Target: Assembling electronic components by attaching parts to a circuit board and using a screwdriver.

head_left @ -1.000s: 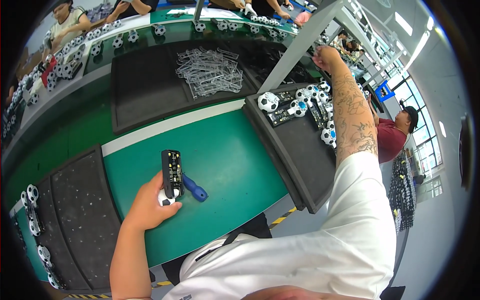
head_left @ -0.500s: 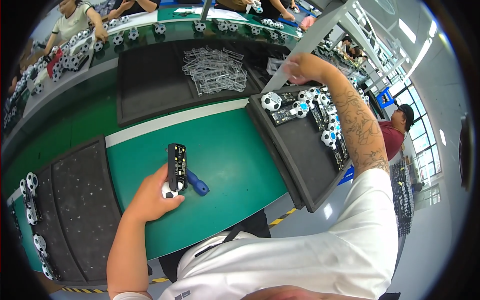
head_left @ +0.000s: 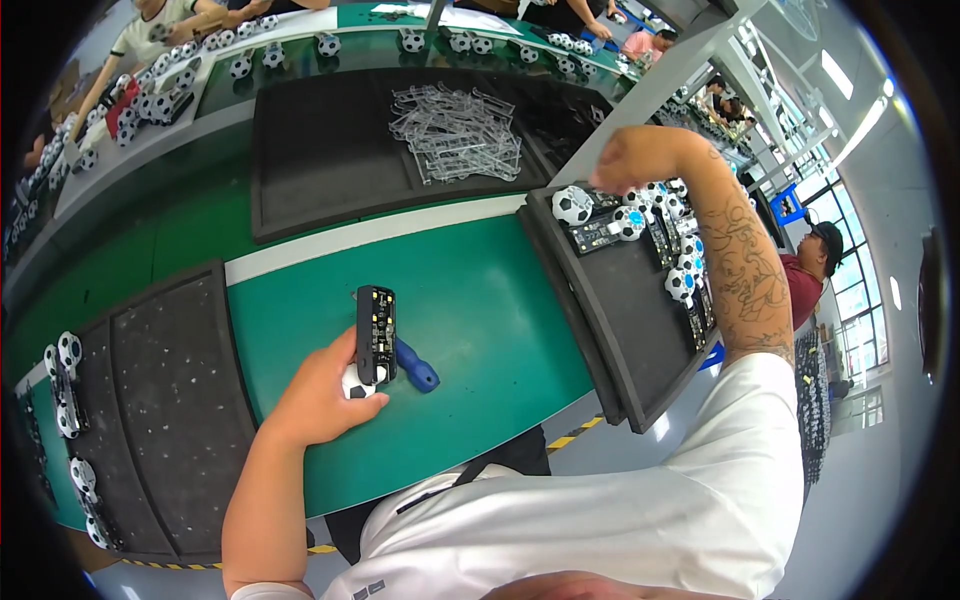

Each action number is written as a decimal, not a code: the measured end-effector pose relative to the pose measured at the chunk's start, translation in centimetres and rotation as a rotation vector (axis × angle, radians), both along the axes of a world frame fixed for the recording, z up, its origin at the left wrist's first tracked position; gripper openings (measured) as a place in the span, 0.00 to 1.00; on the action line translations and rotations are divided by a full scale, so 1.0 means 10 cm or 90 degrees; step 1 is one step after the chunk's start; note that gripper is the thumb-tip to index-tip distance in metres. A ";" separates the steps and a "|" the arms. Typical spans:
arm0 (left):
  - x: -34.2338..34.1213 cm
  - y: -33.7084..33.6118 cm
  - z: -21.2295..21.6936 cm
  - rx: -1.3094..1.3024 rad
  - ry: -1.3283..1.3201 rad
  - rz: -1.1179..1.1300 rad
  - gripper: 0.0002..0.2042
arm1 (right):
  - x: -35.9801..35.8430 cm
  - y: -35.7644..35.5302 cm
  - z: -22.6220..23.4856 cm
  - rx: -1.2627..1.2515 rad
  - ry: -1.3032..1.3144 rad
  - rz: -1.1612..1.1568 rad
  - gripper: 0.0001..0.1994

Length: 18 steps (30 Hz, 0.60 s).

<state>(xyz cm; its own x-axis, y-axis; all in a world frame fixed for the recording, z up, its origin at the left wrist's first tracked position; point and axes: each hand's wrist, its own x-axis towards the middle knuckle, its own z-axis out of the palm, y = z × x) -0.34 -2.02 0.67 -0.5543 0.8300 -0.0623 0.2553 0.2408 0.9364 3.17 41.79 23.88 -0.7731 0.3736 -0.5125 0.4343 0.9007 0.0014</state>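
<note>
Left hand (head_left: 325,400) closed around a small football-patterned ball with a black board (head_left: 376,335) fixed to it, held upright just above the green bench (head_left: 480,300). A blue tool (head_left: 417,368) lies on the bench, just beside the board's lower end and possibly touching it. Right hand (head_left: 630,158) raised over the near corner of the black foam tray (head_left: 620,330) to the right, fingers curled shut; cannot tell whether anything is pinched in them. That tray holds more balls (head_left: 572,205) and boards in a loose row along its far edge. A second foam tray beyond the white stripe carries a heap of clear plastic parts (head_left: 455,135). More ball-and-board units stand at the left rim past another foam mat (head_left: 175,400). Risks, judged from this frame: the board is gripped low, by the ball only, so a knock from the tool or the bench could tilt or loosen it. The right forearm passes directly over the tray's row; a low sweep would roll balls off the edge. If the right hand holds a small part, it could drop unseen into the foam.
</note>
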 end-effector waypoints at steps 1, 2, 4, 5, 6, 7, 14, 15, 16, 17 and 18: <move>-0.01 0.00 -0.01 -0.001 -0.006 0.003 0.37 | 0.03 0.09 0.00 0.029 -0.050 -0.001 0.16; -0.01 0.03 0.00 -0.002 -0.009 -0.004 0.37 | 0.08 0.34 -0.01 0.042 -0.075 0.021 0.16; -0.01 0.07 0.02 0.000 -0.022 0.006 0.37 | 0.19 0.78 -0.07 0.052 -0.105 0.032 0.16; 0.00 0.07 0.03 -0.001 -0.027 0.015 0.37 | 0.21 0.91 -0.09 0.172 -0.125 0.029 0.17; 0.00 0.07 0.04 -0.002 -0.032 0.025 0.37 | 0.24 1.03 -0.11 0.292 -0.144 0.025 0.18; -0.01 0.06 0.02 -0.006 -0.055 0.029 0.37 | 0.26 1.13 -0.13 0.289 -0.147 0.021 0.18; -0.17 0.03 -0.02 -0.090 -0.155 0.005 0.39 | 0.22 1.92 -0.25 0.294 -0.062 -0.087 0.19; -0.19 0.02 -0.02 -0.096 -0.177 0.012 0.39 | 0.19 2.04 -0.27 0.286 -0.046 -0.088 0.19; -0.21 0.01 -0.03 -0.102 -0.200 0.019 0.39 | 0.16 2.14 -0.30 0.277 -0.031 -0.089 0.19; -0.22 0.01 -0.02 -0.103 -0.210 0.017 0.39 | 0.11 2.25 -0.34 0.277 -0.041 -0.088 0.19; -0.22 0.00 -0.02 -0.113 -0.225 0.019 0.39 | 0.06 2.35 -0.38 0.288 -0.035 -0.087 0.18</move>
